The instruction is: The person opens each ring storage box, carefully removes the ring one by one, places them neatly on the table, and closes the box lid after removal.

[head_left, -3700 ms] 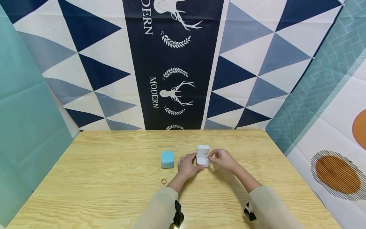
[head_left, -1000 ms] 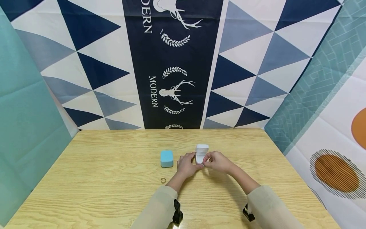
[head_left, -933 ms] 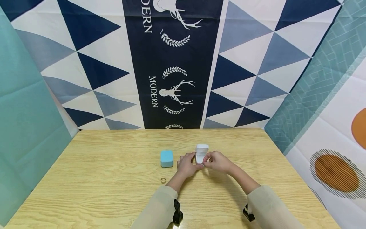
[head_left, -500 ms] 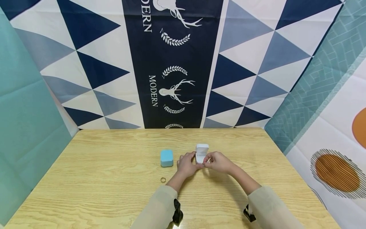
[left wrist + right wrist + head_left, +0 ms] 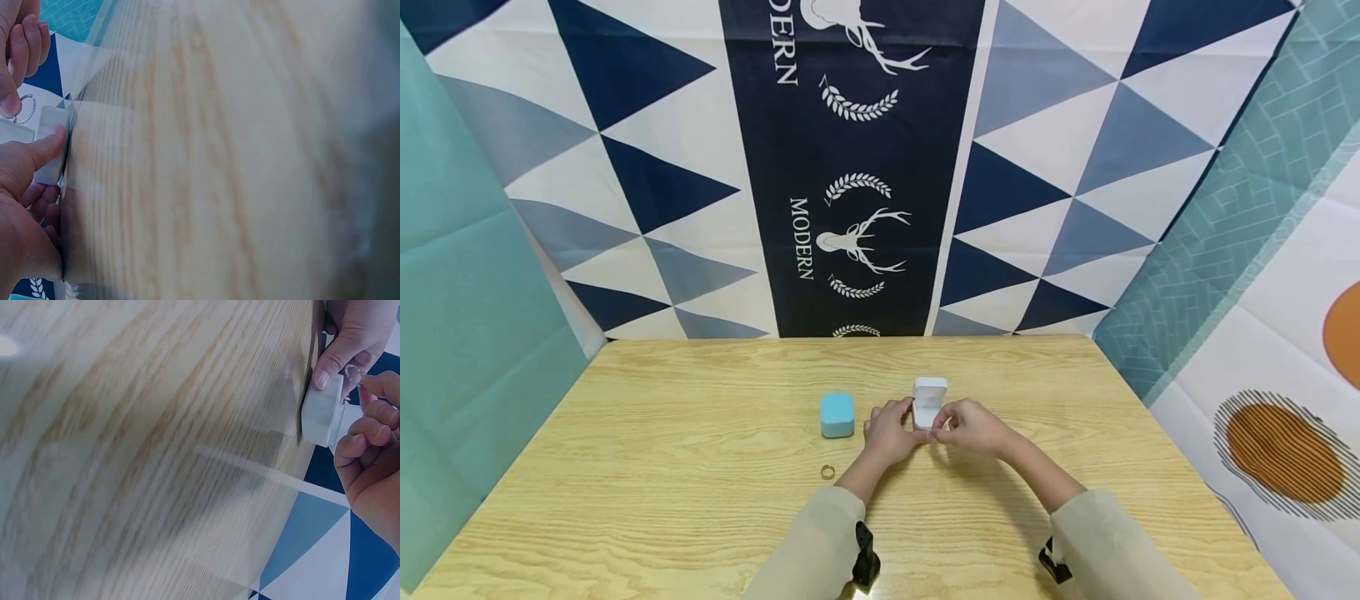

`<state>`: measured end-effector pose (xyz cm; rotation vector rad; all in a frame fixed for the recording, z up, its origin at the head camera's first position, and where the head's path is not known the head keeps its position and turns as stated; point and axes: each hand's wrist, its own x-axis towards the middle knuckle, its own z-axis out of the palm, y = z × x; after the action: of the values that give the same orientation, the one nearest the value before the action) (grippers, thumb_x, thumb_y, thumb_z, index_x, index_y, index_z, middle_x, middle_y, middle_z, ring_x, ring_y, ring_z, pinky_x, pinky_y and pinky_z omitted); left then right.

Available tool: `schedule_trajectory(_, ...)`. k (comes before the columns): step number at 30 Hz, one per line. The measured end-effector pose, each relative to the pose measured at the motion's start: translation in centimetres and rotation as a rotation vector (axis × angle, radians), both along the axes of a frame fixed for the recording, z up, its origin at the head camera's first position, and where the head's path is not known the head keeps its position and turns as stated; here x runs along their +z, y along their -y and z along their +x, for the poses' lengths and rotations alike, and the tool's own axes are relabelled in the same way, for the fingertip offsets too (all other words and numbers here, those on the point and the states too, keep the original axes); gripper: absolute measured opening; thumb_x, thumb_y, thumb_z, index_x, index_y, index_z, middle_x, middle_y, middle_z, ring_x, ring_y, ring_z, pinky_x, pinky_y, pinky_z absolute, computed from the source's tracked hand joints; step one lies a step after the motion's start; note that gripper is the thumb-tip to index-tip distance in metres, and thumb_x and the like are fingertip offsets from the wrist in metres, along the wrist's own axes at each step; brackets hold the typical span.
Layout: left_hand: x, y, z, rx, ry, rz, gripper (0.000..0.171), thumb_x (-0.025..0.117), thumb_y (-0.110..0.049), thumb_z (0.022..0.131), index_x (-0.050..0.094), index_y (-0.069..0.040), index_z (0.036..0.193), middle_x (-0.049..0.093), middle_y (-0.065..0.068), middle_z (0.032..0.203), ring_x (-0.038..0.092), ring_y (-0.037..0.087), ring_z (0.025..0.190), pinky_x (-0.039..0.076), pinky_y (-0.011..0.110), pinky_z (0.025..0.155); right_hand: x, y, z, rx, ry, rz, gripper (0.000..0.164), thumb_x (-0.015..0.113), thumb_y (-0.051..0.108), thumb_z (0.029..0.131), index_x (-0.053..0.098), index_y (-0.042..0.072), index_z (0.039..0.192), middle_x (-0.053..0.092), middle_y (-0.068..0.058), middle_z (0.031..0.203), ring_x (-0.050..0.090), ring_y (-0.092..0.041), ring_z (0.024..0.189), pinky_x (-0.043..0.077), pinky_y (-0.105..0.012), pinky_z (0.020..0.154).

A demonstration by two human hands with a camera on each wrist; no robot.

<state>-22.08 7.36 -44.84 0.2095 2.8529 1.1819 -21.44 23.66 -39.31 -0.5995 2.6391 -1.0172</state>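
A small white ring box (image 5: 930, 390) stands on the table with its lid raised. My left hand (image 5: 891, 435) grips it from the left, the thumb across its front face and the other fingers behind, as the left wrist view shows. Between thumb and forefinger my right hand (image 5: 976, 427) pinches a silver ring (image 5: 348, 370) with a twisted or beaded band. In the left wrist view the ring stands upright, right at the box's open base; in the head view the fingers mostly hide it. The other right fingers are curled beside the box.
A closed light-blue box (image 5: 837, 416) stands left of my left hand. Nearer to me, a gold ring (image 5: 827, 472) lies on the wooden table (image 5: 700, 467). Patterned cloth (image 5: 857, 167) rises behind the table's far edge, with more cloth at both sides.
Since the oldest frame, my right hand has moved left and toward me, bringing the silver ring from the box's right side to its front. Over the last second almost nothing has moved.
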Motion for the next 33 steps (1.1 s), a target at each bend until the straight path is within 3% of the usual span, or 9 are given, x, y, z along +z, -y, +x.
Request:
schedule_trajectory(15,-0.05,0.01,0.1,0.0,-0.001,-0.018,0.065,0.074,-0.035,0.078,0.051,-0.014,0.135,0.055,0.005,0.133,0.047,0.024,0.106,0.034,0.038,0.084,-0.51,0.35,0.25,-0.007,0.034,0.01,0.009,0.064,0.011,0.083,0.067,0.002,0.081,0.049,0.008,0.059,0.041,-0.003,0.053,0.033,-0.016,0.048)
schedule_trajectory(22,-0.15,0.04,-0.06,-0.006,0.007,0.015,0.064,0.074,-0.033,0.079,0.05,-0.013,0.135,0.054,0.007,0.134,0.047,0.025,0.107,0.034,0.039,0.085,-0.55,0.39,0.32,-0.003,0.06,0.008,0.01,0.065,0.01,0.083,0.066,0.001,0.08,0.049,0.006,0.06,0.041,-0.006,0.054,0.032,-0.016,0.048)
schedule_trajectory(29,0.06,0.15,0.19,-0.012,-0.039,0.008,0.064,0.074,-0.036,0.079,0.052,-0.01,0.133,0.056,0.008,0.13,0.047,0.024,0.103,0.033,0.036,0.083,-0.79,0.3,0.38,0.004,0.082,0.0,0.01,0.064,0.009,0.084,0.066,0.0,0.081,0.054,0.005,0.063,0.044,-0.006,0.056,0.035,-0.016,0.048)
schedule_trajectory(33,-0.01,0.06,0.04,-0.003,-0.008,0.021,0.066,0.074,-0.034,0.078,0.051,-0.01,0.134,0.055,0.008,0.132,0.047,0.025,0.106,0.033,0.038,0.085,-0.94,0.25,0.4,0.01,0.088,0.001,0.011,0.064,0.01,0.085,0.066,0.0,0.082,0.052,0.005,0.061,0.043,-0.007,0.054,0.034,-0.017,0.047)
